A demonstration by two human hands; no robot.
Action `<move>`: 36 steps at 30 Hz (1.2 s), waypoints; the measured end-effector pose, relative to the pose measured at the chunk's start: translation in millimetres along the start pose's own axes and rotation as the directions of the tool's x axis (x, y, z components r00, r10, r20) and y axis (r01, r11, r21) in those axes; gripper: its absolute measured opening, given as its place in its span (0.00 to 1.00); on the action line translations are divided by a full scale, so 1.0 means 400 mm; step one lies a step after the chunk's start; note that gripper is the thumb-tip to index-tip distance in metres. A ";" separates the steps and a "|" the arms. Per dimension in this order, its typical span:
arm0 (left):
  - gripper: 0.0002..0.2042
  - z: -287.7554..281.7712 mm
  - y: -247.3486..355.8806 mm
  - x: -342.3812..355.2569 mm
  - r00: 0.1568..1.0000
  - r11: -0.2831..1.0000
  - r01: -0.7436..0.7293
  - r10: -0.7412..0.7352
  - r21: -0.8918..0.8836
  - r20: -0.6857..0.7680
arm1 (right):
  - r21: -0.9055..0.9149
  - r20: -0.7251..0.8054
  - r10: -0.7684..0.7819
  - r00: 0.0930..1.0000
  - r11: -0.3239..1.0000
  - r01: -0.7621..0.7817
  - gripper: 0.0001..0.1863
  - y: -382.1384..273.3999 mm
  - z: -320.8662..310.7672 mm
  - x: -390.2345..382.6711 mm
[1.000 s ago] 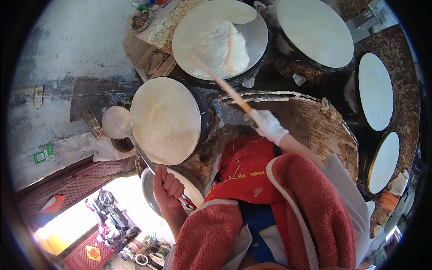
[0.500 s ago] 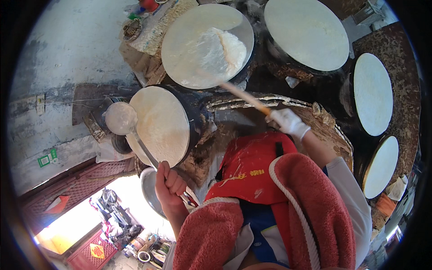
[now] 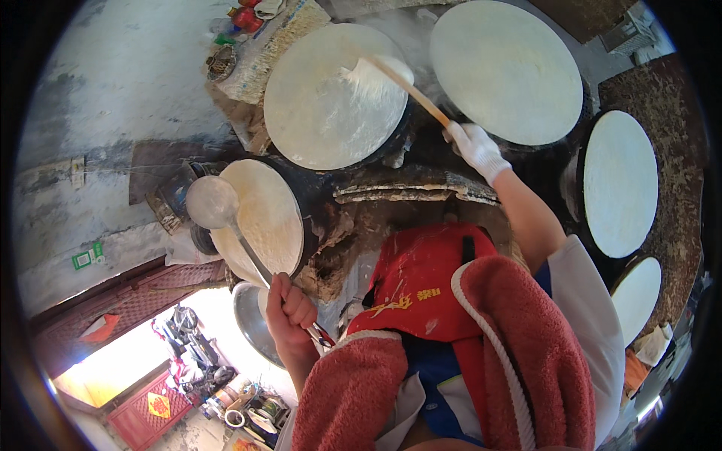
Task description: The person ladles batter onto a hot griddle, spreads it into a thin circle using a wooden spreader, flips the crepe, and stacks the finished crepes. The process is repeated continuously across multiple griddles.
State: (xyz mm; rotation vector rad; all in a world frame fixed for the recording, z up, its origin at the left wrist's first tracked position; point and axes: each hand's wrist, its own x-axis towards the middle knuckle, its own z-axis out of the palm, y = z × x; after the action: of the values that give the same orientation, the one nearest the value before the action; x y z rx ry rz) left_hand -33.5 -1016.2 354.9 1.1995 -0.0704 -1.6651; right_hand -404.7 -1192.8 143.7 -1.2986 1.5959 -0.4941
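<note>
My bare left hand (image 3: 292, 307) grips the long handle of a metal ladle (image 3: 213, 203), whose round bowl is raised beside the left griddle (image 3: 267, 214). That griddle carries a pale, yellowish round of batter. In a white glove, my right hand (image 3: 475, 149) is closed round a wooden stick (image 3: 412, 92) that reaches over the middle griddle (image 3: 308, 124). Pale batter covers this griddle, with a thicker white patch (image 3: 380, 86) at its upper right under the stick. The stick's far end is blurred.
More batter-covered round griddles curve away right: a large one (image 3: 508, 71), a tall-looking one (image 3: 620, 184) and a smaller one (image 3: 636, 297). A metal basin (image 3: 254, 323) stands below the left griddle. A crusted ledge (image 3: 414, 188) runs in front of me.
My right hand and the stick have moved up and away from me over the middle griddle. The batter there lies more evenly spread. The ladle stays held, and the whole view has shifted slightly.
</note>
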 end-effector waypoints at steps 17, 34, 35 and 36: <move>0.16 0.033 0.025 0.444 0.789 0.831 0.528 -0.557 0.178 0.261 | -0.062 -0.224 0.093 0.970 0.992 -0.109 0.23 -0.168 0.236 -0.068; 0.10 0.077 0.121 0.584 0.925 0.900 0.306 -0.358 0.310 0.129 | 0.009 -0.396 0.173 0.902 0.983 -0.185 0.25 -0.286 0.255 -0.089; 0.10 0.072 0.123 0.585 0.926 0.900 0.296 -0.353 0.320 0.135 | 0.068 -0.456 0.289 0.842 0.955 -0.290 0.26 -0.271 0.249 -0.101; 0.10 0.070 0.120 0.589 0.922 0.893 0.301 -0.362 0.334 0.137 | 0.131 -0.422 0.350 0.836 0.936 -0.326 0.26 -0.260 0.266 -0.104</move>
State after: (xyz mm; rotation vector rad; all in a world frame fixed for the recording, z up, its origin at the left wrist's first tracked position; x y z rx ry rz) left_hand -12.2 -1227.9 239.4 1.3290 -0.2681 -2.1340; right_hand -262.9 -1164.0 197.5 -0.8643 2.1242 -0.6312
